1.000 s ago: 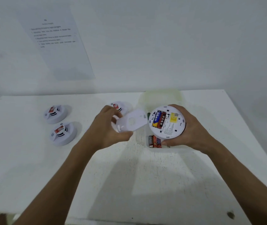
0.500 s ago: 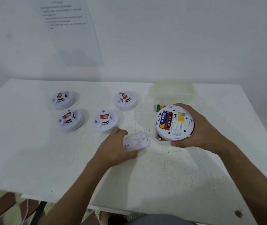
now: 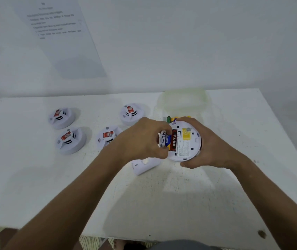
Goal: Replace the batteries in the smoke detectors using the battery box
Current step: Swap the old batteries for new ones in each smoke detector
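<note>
Across the lower two thirds of the frame lay the white worktop [image 3: 35,177], with a printed sheet [image 3: 59,37] on the wall at upper left, its lines too blurred to read. Right of centre, at the far edge, stood the translucent battery box [image 3: 184,100], a few coloured cells showing just above the hands. Four closed smoke detectors [image 3: 62,117] sat in the left middle, each carrying a red label whose wording could not be made out. The right hand [image 3: 209,147] curled round the rim of the opened detector [image 3: 184,141], back side up, while the left hand [image 3: 142,139] pinched at the batteries [image 3: 171,141] in its bay; whether the fingertips actually had a cell lifted could not be told. The loose cover [image 3: 145,165] rested on the worktop just below the left hand. Judged as the removal step, it would go best by levering a cell up from one end against its spring, keeping the detector steady and level, and noting polarity before swapping. The red cell bore Chinese characters; the blue one beside it had yellow print, not legible, and a yellow sticker [image 3: 186,135] sat next to fine text too small to read.
</note>
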A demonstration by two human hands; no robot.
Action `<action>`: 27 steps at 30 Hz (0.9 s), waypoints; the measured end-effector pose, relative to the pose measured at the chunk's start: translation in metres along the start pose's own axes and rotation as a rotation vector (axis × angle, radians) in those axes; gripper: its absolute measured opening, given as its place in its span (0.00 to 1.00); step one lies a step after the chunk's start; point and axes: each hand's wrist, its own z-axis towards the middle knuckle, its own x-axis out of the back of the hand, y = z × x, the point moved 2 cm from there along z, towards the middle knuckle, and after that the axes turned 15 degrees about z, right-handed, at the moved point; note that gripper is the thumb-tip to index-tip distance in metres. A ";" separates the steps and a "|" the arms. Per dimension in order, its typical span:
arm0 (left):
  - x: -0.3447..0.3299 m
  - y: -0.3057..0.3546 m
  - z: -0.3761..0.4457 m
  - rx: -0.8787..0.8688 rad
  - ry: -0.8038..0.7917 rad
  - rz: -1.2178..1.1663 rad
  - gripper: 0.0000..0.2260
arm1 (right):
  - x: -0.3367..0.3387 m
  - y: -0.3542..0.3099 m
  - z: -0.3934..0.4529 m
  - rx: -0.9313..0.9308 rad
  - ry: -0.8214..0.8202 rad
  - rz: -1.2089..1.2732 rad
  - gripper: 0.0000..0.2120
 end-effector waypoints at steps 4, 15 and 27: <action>-0.002 0.010 0.015 -0.046 -0.087 0.157 0.24 | 0.005 0.001 -0.005 -0.002 0.031 0.012 0.49; -0.006 0.025 0.038 -0.299 0.076 0.395 0.28 | 0.036 -0.009 -0.014 -0.014 0.108 0.031 0.46; -0.018 0.030 0.069 -0.141 0.191 -0.145 0.18 | 0.066 -0.008 -0.029 -0.003 0.271 0.012 0.46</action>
